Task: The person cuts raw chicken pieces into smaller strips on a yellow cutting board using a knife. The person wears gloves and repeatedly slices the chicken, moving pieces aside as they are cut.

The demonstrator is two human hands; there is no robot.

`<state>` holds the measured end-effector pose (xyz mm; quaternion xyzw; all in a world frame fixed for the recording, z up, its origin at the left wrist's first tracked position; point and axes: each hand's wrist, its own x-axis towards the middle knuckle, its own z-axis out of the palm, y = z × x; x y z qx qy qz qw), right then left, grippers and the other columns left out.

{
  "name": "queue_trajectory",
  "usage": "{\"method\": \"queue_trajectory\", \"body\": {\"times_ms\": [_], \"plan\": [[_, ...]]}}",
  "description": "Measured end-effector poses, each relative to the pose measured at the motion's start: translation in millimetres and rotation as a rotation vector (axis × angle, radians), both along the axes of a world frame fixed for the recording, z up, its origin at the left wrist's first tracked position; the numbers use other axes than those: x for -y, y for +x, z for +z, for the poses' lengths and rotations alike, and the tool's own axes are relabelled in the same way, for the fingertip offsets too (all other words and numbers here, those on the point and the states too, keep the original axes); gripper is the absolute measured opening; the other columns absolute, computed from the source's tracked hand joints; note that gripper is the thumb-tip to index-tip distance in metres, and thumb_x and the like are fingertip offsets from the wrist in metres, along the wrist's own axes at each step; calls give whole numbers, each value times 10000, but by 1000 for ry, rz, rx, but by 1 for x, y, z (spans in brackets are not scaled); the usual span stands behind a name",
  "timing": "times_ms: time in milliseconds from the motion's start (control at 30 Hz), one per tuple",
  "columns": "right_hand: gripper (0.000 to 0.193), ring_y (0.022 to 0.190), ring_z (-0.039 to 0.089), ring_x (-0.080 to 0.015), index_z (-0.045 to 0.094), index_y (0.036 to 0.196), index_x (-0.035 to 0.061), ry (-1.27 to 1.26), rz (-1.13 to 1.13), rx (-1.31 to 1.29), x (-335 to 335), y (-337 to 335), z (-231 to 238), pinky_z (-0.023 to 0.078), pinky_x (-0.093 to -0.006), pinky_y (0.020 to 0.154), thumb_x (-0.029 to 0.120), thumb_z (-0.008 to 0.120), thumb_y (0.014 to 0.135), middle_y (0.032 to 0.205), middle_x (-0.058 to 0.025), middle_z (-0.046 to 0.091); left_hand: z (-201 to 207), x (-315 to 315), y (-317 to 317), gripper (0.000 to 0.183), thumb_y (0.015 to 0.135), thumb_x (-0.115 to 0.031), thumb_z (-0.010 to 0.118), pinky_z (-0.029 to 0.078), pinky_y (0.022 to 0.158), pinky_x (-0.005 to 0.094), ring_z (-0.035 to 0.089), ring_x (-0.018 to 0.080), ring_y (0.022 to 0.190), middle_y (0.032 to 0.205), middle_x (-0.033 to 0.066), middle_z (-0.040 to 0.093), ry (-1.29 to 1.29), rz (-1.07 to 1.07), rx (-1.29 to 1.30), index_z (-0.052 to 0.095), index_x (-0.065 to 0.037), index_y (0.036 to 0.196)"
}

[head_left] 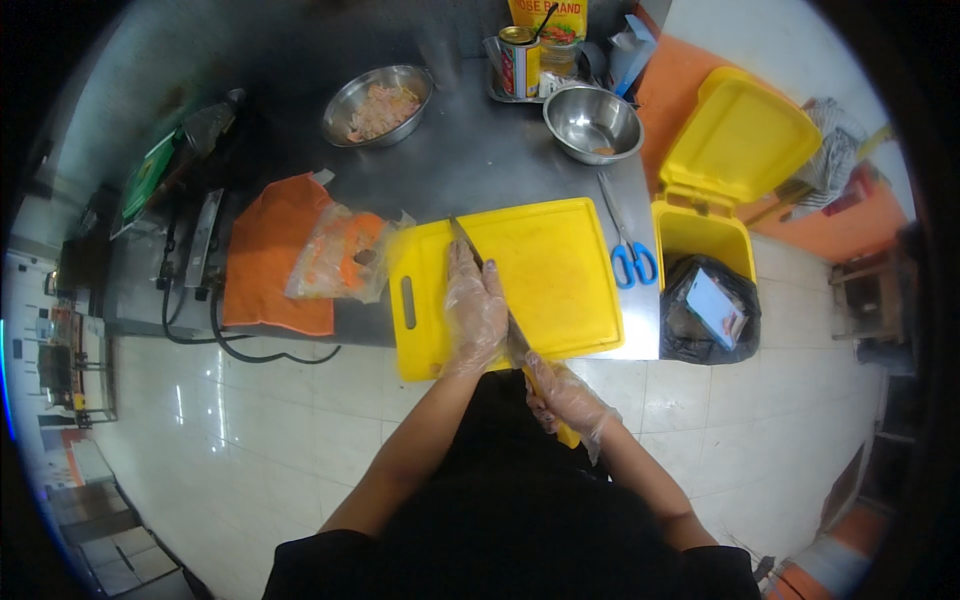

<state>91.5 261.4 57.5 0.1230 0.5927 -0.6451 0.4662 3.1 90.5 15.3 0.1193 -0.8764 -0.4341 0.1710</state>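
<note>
A yellow cutting board (560,270) lies at the front edge of the steel table. My right hand (572,398), in a clear plastic glove, is closed round the yellow handle of a knife (516,338). The blade slants up and left across the board, its tip near the board's far edge. Flat along the blade's left side rests my left hand (474,312), also gloved, with its fingers stretched out. It partly hides the blade. No food can be made out on the board.
Left of the board, a plastic bag (335,255) overlaps an orange cloth (268,265). Blue-handled scissors (625,245) lie to its right. Behind stand a steel bowl (338,108) of minced meat and another steel bowl (570,115). A yellow bin (735,140) stands open beside the table.
</note>
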Motion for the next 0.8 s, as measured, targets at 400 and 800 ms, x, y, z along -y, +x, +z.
{"method": "queue_trajectory", "body": {"times_ms": [400, 800], "plan": [[489, 502, 459, -92, 578, 1022, 100, 219, -337, -415, -30, 5, 46, 388, -260, 462, 579, 500, 1084, 659, 11, 490, 33, 52, -23, 261, 1060, -368, 547, 463, 707, 349, 523, 176, 787, 851, 59, 535, 1658, 276, -89, 550, -141, 932], [554, 435, 439, -98, 482, 854, 133, 263, -507, -338, -32, 35, 45, 369, -256, 413, 646, 485, 1064, 586, 8, 460, 220, 123, -167, 264, 1035, -273, 573, 440, 631, 305, 484, 176, 639, 694, 46, 434, 1250, 27, -367, 499, -100, 851]]}}
